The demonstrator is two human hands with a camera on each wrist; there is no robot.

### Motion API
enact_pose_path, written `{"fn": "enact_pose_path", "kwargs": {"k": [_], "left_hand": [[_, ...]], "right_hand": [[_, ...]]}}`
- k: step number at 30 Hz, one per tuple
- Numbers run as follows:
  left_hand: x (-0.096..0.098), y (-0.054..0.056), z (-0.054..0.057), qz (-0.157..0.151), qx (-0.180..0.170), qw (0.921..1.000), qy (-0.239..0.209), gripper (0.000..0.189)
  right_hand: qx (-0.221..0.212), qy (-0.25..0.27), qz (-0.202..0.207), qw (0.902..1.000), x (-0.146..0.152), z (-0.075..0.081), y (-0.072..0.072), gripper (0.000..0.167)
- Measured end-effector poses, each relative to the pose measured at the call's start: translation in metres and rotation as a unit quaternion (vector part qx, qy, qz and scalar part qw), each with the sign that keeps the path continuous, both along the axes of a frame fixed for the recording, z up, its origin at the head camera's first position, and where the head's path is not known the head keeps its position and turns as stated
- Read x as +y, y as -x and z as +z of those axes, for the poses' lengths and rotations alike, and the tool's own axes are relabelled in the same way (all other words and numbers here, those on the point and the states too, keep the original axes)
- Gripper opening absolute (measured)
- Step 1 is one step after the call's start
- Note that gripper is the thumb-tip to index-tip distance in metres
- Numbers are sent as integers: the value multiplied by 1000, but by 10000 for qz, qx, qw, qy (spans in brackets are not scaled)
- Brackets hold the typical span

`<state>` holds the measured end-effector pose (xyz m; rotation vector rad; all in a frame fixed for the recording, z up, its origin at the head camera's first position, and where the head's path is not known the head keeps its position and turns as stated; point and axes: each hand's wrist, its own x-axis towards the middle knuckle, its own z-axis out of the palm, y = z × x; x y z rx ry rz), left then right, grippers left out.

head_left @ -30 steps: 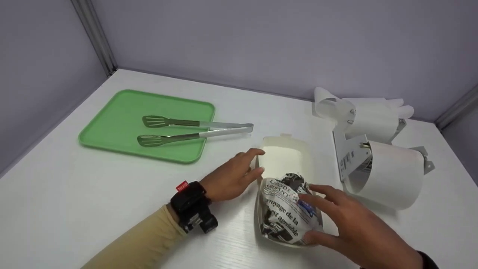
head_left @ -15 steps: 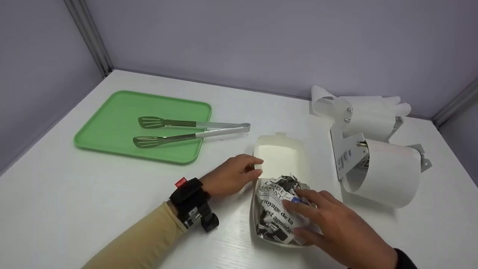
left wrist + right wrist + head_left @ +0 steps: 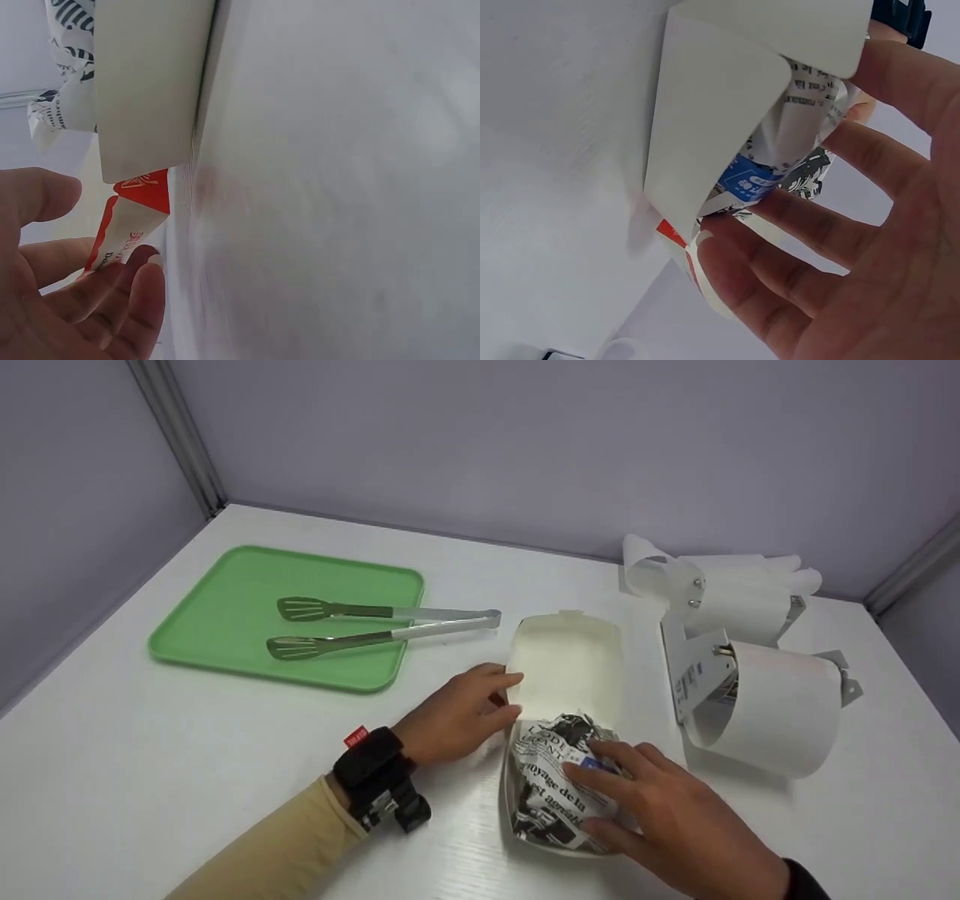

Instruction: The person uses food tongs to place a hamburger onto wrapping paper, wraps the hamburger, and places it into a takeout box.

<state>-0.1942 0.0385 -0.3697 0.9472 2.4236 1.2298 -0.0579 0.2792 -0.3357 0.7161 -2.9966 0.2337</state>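
Observation:
A clamshell takeaway box (image 3: 510, 817) stands on the table with its lid (image 3: 566, 660) tilted up at the back. Inside its base sits a bundle (image 3: 551, 780) wrapped in newspaper-print paper, bulging above the rim. My left hand (image 3: 465, 716) is at the lid's left side. In the left wrist view, its fingers (image 3: 142, 307) lie against the lid's red-printed outside (image 3: 127, 232), with the thumb apart from it. My right hand (image 3: 667, 814) rests its fingertips on the wrapped bundle, and in the right wrist view its fingers (image 3: 817, 225) spread along the box's side wall (image 3: 705, 112).
Metal tongs (image 3: 442, 622) with slotted heads lie partly on a green tray (image 3: 225, 585) at the left. White rolls (image 3: 787, 712) on metal brackets stand at the right. Grey-purple walls (image 3: 480, 450) border the table (image 3: 187, 735) behind.
The lid has tilted up from lying nearly flat, with my left hand at its edge. My right hand has moved left, further over the wrapped bundle.

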Motion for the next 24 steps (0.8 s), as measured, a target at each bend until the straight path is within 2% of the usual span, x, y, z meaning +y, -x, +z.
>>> {"fn": "enact_pose_path", "kwargs": {"k": [11,18,24], "left_hand": [[-7,-16,5,227,769,9966,-173,49],[-13,-26,9,172,1094,9937,-148,47],[-13,-28,8,253,1468,9884,-284,37]], "right_hand": [[441,-47,230,9988,-2,-2,2,49],[80,109,-7,9999,-2,-1,1,49],[-190,312,-278,9989,-1,-5,2,48]]}}
